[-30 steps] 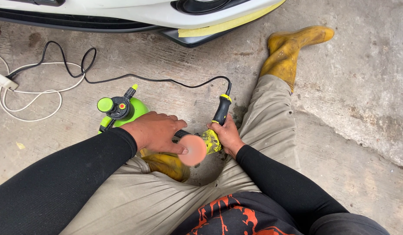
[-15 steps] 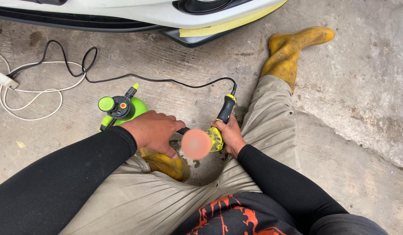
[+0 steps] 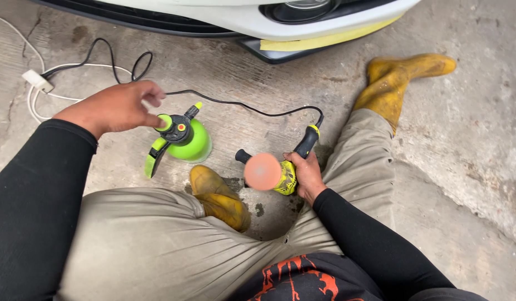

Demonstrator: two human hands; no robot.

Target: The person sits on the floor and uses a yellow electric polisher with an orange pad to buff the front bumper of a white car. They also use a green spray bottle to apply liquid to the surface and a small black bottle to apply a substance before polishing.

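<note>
My right hand [image 3: 305,175] grips a yellow and black power polisher [image 3: 288,167] with a round orange pad [image 3: 262,171] facing up, held between my legs. Its black side knob [image 3: 242,155] sticks out to the left. My left hand [image 3: 116,107] hovers over the concrete floor, fingers loosely curled, fingertips just at the top of a green pump spray bottle [image 3: 182,139] that stands on the floor. I cannot tell whether the fingers touch the bottle's pump top.
A white car bumper [image 3: 258,19] with a strip of yellow tape [image 3: 325,39] spans the top. A black cord [image 3: 241,106] runs from the polisher to a white extension lead [image 3: 37,81] at left. My yellow rubber boots [image 3: 403,78] rest on the floor.
My left hand has left the polisher's pad and moved up and left to the spray bottle. The right hand keeps holding the polisher.
</note>
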